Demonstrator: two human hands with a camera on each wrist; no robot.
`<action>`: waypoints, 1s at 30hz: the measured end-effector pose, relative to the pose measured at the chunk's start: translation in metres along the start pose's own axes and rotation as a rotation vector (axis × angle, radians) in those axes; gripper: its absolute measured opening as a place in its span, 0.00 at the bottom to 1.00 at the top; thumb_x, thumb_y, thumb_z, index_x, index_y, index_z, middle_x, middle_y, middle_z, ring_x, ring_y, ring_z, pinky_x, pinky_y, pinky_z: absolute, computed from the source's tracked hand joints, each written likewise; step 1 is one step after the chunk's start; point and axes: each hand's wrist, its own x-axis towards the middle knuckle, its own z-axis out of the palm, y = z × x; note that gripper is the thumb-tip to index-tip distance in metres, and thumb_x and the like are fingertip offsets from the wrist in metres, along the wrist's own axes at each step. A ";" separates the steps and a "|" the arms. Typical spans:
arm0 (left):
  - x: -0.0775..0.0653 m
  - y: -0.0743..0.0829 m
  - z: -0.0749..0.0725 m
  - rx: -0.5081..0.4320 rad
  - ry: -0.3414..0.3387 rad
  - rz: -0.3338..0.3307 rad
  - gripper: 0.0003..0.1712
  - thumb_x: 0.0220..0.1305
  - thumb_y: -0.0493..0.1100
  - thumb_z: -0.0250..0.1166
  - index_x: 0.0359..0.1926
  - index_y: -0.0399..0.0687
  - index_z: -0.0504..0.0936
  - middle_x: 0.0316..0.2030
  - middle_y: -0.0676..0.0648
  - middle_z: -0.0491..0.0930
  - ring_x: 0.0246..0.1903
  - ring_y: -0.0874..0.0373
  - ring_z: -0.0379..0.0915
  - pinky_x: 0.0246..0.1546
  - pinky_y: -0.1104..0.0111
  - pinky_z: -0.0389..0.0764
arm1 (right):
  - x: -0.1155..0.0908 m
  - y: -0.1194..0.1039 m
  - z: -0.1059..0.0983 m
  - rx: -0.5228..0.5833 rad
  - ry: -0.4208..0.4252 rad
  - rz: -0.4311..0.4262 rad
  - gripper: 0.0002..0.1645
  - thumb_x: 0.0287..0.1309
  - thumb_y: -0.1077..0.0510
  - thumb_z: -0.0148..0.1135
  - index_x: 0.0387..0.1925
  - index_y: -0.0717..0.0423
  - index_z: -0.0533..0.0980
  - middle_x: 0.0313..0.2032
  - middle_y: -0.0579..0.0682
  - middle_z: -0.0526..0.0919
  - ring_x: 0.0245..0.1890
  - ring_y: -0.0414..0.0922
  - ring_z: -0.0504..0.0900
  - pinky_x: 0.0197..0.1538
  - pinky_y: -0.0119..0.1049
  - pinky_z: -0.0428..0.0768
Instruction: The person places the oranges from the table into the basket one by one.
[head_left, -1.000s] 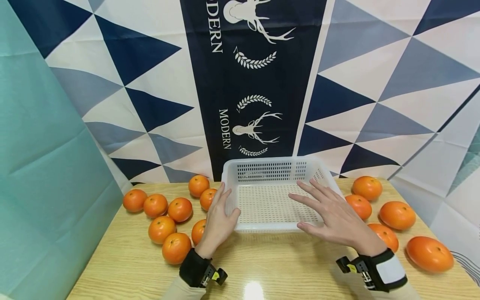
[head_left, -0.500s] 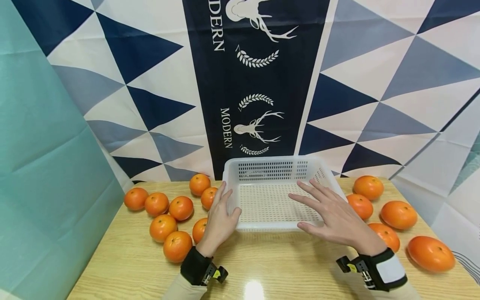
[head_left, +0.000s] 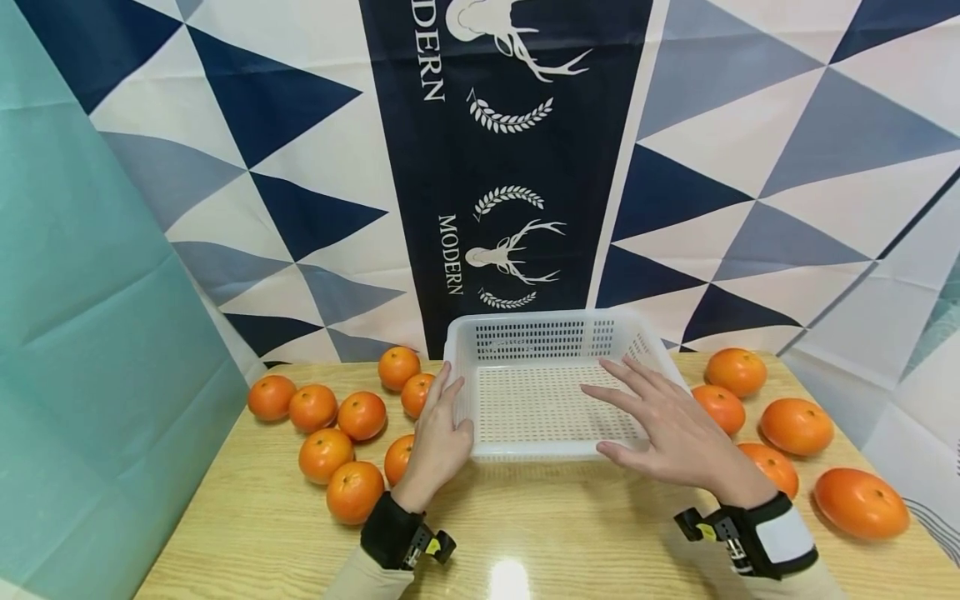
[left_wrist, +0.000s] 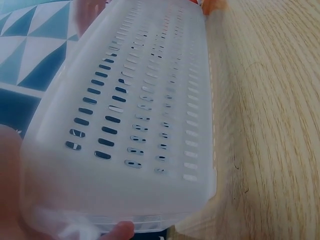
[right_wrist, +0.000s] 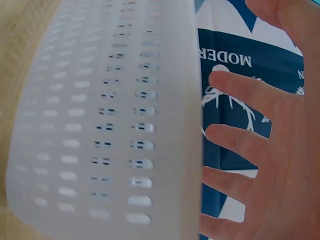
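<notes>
A white, rectangular, slotted plastic basket sits on the pale wood-grain desk. The hands are apart: the left hand lies along its left end, fingers extended, contact unclear; the right hand spreads over its right side. Glossy orange fruits flank the basket.

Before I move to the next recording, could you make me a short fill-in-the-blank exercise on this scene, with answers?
1. The basket between the two groups of fruits is ____ in colour.
2. To the right of the basket, the head view shows ____ fruits.
3. The word printed on the dark panel of the backdrop is ____.
4. The hand whose spread fingers all show in its own wrist view is the person's ____ one.

Missing words: white; five; MODERN; right.
</notes>
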 end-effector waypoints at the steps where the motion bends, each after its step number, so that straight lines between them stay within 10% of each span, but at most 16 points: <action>1: 0.000 0.000 0.000 -0.004 -0.004 -0.007 0.38 0.66 0.30 0.59 0.79 0.29 0.74 0.90 0.37 0.56 0.87 0.33 0.60 0.84 0.35 0.67 | 0.000 0.001 -0.002 -0.003 0.000 0.007 0.44 0.61 0.34 0.76 0.78 0.35 0.78 0.84 0.58 0.72 0.82 0.70 0.70 0.74 0.80 0.74; 30: -0.001 -0.001 0.000 0.023 -0.006 0.003 0.39 0.66 0.28 0.51 0.79 0.28 0.73 0.90 0.36 0.56 0.87 0.32 0.60 0.86 0.34 0.63 | -0.042 0.066 -0.065 0.052 0.152 0.188 0.47 0.58 0.52 0.83 0.78 0.46 0.76 0.80 0.70 0.73 0.75 0.77 0.69 0.63 0.89 0.69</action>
